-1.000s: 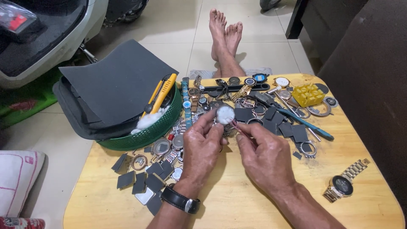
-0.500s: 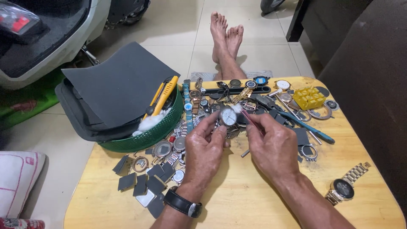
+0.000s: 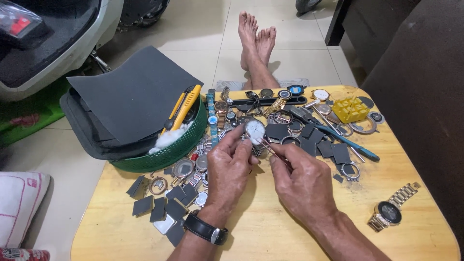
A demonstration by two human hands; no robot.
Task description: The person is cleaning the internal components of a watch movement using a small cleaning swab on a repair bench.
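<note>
My left hand [image 3: 227,169] pinches a small round watch case [image 3: 254,130] with a white dial, holding it up over the wooden table [image 3: 270,232]. A black wristwatch sits on that wrist. My right hand [image 3: 302,176] holds thin tweezers [image 3: 271,148] whose tip touches the lower right edge of the watch case. Both hands hover above a heap of watch parts, bezels and dark square pads in the middle of the table.
A green basket [image 3: 166,152] at the left holds grey sandpaper sheets, a yellow cutter and cotton. A gold wristwatch [image 3: 392,211] lies at the right edge. A yellow block [image 3: 350,108], a blue-handled tool [image 3: 348,142], my bare feet [image 3: 256,41] and a scooter beyond.
My hands and the watch case shifted slightly to the right and nearer to me. The tweezers stay at the case's edge.
</note>
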